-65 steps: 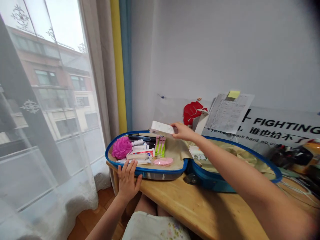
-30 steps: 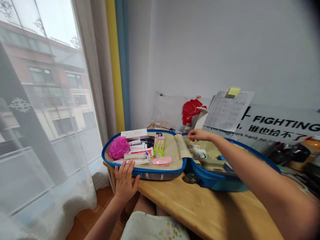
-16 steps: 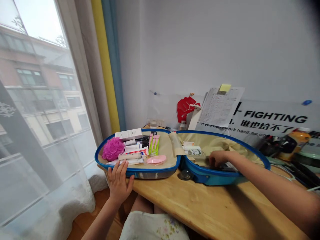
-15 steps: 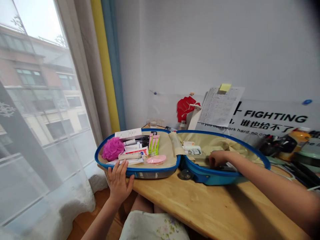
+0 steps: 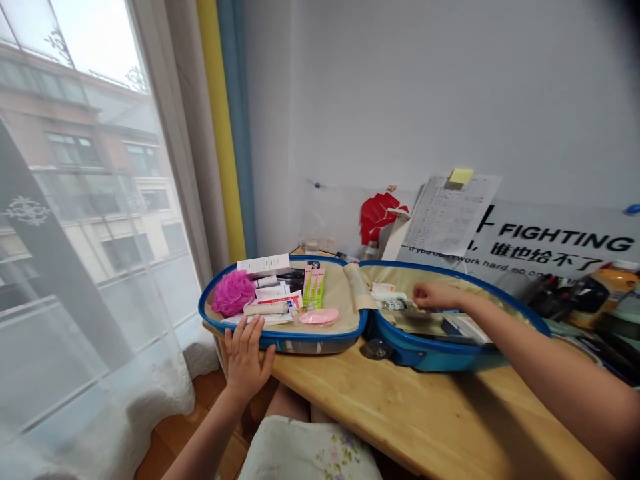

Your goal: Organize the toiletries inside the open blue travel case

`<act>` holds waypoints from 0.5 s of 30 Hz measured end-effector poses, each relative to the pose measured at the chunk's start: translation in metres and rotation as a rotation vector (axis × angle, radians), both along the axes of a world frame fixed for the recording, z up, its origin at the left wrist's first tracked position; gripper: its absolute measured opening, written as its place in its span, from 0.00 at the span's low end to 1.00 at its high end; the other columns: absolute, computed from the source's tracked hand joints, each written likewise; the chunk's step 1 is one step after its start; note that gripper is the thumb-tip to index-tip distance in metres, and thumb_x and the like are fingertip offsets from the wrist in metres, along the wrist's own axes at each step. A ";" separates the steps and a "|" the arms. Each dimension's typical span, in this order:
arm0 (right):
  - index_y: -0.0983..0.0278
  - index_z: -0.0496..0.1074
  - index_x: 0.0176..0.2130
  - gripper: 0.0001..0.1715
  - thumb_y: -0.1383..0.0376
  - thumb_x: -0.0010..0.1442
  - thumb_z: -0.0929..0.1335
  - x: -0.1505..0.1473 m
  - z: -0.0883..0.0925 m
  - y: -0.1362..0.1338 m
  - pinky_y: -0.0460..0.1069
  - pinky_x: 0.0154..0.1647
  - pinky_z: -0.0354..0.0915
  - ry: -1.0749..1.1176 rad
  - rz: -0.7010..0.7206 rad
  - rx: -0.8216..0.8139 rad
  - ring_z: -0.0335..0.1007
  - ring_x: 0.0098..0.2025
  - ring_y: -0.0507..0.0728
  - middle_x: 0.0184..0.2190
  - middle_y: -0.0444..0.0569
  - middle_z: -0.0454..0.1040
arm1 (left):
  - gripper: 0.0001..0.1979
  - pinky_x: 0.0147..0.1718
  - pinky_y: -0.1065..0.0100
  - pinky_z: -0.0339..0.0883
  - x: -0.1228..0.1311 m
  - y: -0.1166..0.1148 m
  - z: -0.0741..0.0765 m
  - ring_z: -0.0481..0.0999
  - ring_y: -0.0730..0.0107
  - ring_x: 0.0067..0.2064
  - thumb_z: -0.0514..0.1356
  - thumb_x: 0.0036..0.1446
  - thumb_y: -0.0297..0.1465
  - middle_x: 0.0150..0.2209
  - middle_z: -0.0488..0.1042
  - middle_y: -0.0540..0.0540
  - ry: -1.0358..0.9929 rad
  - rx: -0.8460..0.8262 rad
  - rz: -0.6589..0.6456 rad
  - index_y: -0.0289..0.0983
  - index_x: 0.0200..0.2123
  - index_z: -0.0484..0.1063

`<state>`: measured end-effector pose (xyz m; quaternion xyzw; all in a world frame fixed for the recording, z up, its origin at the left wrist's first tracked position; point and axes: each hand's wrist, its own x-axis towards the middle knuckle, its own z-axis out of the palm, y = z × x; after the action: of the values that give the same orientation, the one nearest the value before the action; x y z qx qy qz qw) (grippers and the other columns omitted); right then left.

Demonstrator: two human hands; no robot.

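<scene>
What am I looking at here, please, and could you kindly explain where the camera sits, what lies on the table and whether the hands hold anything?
There is no machine: these are a person's own bare hands, seen by one camera worn on the head, looking forward and down. An open blue suitcase lies on a wooden table. Its left half contains a magenta bath puff, a white box, pink-and-green packets and a pink oval item, among other things. The left hand rests on that half's near edge, holding nothing visible. The right hand, fingers curled, is over the other half, near a white bottle; whether it holds something, I cannot tell.
</scene>
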<state>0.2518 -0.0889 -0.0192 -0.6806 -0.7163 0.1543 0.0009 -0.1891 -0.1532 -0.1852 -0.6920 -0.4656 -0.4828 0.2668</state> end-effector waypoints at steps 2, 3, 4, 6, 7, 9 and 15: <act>0.65 0.71 0.35 0.15 0.56 0.56 0.65 -0.021 0.014 0.005 0.47 0.29 0.63 0.073 0.070 0.077 0.67 0.26 0.51 0.26 0.48 0.74 | 0.33 0.64 0.50 0.36 0.000 0.000 0.000 0.52 0.54 0.65 0.53 0.60 0.32 0.57 0.66 0.37 0.004 0.002 0.008 0.36 0.66 0.47; 0.65 0.71 0.37 0.17 0.55 0.57 0.63 -0.035 0.019 0.007 0.47 0.30 0.64 0.105 0.115 0.116 0.68 0.28 0.51 0.29 0.49 0.75 | 0.33 0.64 0.50 0.36 0.000 0.000 0.001 0.52 0.54 0.65 0.53 0.60 0.32 0.57 0.66 0.36 0.006 0.003 0.010 0.36 0.66 0.47; 0.65 0.71 0.40 0.18 0.55 0.58 0.62 -0.051 0.023 0.009 0.47 0.32 0.64 0.132 0.164 0.148 0.69 0.30 0.52 0.31 0.49 0.76 | 0.33 0.64 0.50 0.36 0.000 0.000 0.001 0.52 0.54 0.65 0.53 0.60 0.32 0.57 0.66 0.36 0.008 0.003 0.008 0.36 0.66 0.47; 0.63 0.72 0.42 0.19 0.54 0.58 0.62 -0.089 0.024 0.012 0.47 0.37 0.64 0.169 0.268 0.187 0.70 0.36 0.53 0.36 0.48 0.76 | 0.32 0.64 0.51 0.35 0.000 0.000 0.001 0.52 0.54 0.65 0.53 0.59 0.32 0.57 0.66 0.37 0.006 0.002 0.001 0.36 0.66 0.47; 0.62 0.73 0.42 0.18 0.55 0.57 0.63 -0.109 0.022 0.013 0.47 0.38 0.64 0.177 0.319 0.186 0.70 0.37 0.53 0.37 0.46 0.77 | 0.32 0.64 0.51 0.35 0.000 0.000 0.001 0.53 0.54 0.65 0.53 0.59 0.33 0.57 0.66 0.37 0.004 -0.002 -0.001 0.36 0.66 0.47; 0.60 0.75 0.41 0.15 0.57 0.56 0.65 -0.147 0.014 0.016 0.46 0.40 0.64 0.174 0.406 0.158 0.71 0.38 0.52 0.38 0.44 0.77 | 0.32 0.64 0.51 0.35 0.000 0.000 0.000 0.53 0.54 0.65 0.53 0.59 0.33 0.58 0.65 0.37 0.004 -0.013 0.002 0.36 0.66 0.48; 0.65 0.73 0.40 0.13 0.59 0.60 0.67 -0.214 -0.012 0.029 0.51 0.43 0.67 0.078 0.522 0.065 0.70 0.39 0.52 0.40 0.47 0.75 | 0.32 0.64 0.51 0.35 0.000 0.000 0.000 0.54 0.54 0.65 0.52 0.59 0.33 0.57 0.66 0.37 0.002 -0.017 0.003 0.35 0.65 0.49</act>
<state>0.0374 -0.0603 -0.0310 -0.4660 -0.8715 0.1524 0.0106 -0.1891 -0.1532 -0.1855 -0.6941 -0.4703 -0.4778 0.2621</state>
